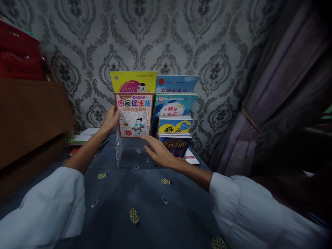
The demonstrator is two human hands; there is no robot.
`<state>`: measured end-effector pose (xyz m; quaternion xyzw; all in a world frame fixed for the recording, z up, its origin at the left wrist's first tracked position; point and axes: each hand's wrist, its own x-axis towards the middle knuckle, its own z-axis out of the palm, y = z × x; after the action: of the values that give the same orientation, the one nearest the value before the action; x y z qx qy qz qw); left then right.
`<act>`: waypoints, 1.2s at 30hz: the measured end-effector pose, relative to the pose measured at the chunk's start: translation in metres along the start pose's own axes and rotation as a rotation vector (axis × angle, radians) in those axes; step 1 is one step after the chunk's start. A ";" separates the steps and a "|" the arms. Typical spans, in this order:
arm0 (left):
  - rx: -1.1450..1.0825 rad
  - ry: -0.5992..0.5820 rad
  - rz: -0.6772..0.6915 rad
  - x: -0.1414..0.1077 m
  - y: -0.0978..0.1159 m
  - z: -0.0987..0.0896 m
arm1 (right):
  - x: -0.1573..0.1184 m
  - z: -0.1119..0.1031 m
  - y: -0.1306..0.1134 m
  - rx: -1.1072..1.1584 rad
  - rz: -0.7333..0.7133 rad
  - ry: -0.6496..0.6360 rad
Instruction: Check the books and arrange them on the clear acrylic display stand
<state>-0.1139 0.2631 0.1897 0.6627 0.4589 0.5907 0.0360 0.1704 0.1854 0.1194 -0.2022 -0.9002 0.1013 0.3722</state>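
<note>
A clear tiered rack [129, 152] stands on the dark blue tablecloth. My left hand [111, 119] grips the left edge of a red-bordered picture book [135, 116], held upright at the rack's left column. Behind it rises a yellow book [133, 81]. My right hand [157, 150] has its fingers spread, with the fingertips near the bottom edge of the red-bordered book; whether they touch it is unclear. The right column holds blue books [177, 83] at the back, a teal book [176, 103], a yellow and blue book [175, 125] and dark blue books [177, 143] in front.
Flat books or papers [88, 134] lie left of the rack, near a brown wooden cabinet [31, 114] with a red bag [19, 52] on top. A white item with a red stripe [192, 157] lies right of the rack. A purple curtain [261, 93] hangs at the right.
</note>
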 end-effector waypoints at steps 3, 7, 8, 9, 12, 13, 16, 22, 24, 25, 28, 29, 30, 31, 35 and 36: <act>0.017 0.001 -0.017 -0.007 0.000 -0.001 | -0.009 0.004 0.002 0.001 0.009 -0.017; 0.029 -0.002 -0.017 -0.014 0.001 0.001 | -0.018 0.009 0.006 -0.007 0.036 -0.028; 0.034 -0.004 -0.020 -0.014 0.002 0.002 | -0.020 0.010 0.007 -0.008 0.042 -0.031; 0.040 -0.005 -0.025 -0.014 0.004 0.002 | -0.022 0.011 0.007 -0.007 0.050 -0.034; 0.061 -0.005 -0.040 -0.016 0.011 0.002 | -0.028 0.014 0.006 0.003 0.080 -0.044; 0.071 -0.003 -0.043 -0.017 0.014 0.002 | -0.031 0.015 0.005 0.010 0.092 -0.053; 0.127 0.047 -0.026 -0.032 0.019 -0.002 | -0.046 0.023 -0.003 0.036 0.126 -0.093; 0.468 0.059 0.022 -0.107 -0.007 -0.017 | -0.104 0.053 -0.017 0.113 0.238 -0.180; 0.646 -0.047 -0.022 -0.131 -0.023 -0.028 | -0.123 0.062 -0.019 0.144 0.270 -0.198; 0.741 -0.099 -0.046 -0.139 -0.032 -0.035 | -0.131 0.065 -0.020 0.159 0.280 -0.195; 0.980 -0.176 -0.140 -0.151 -0.057 -0.058 | -0.143 0.070 -0.024 0.194 0.304 -0.162; 1.031 -0.183 -0.177 -0.151 -0.064 -0.066 | -0.144 0.069 -0.025 0.205 0.313 -0.150; 1.067 -0.191 -0.214 -0.149 -0.071 -0.073 | -0.144 0.069 -0.026 0.214 0.321 -0.139; 1.091 -0.206 -0.252 -0.147 -0.078 -0.078 | -0.144 0.068 -0.027 0.222 0.328 -0.131; 1.114 -0.318 -0.366 -0.134 -0.101 -0.092 | -0.142 0.066 -0.027 0.228 0.323 -0.121; 1.112 -0.347 -0.382 -0.131 -0.105 -0.094 | -0.143 0.066 -0.027 0.224 0.320 -0.121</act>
<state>-0.2342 0.1923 0.0579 0.5747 0.7966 0.1292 -0.1357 0.2072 0.0967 -0.0079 -0.2935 -0.8605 0.2705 0.3166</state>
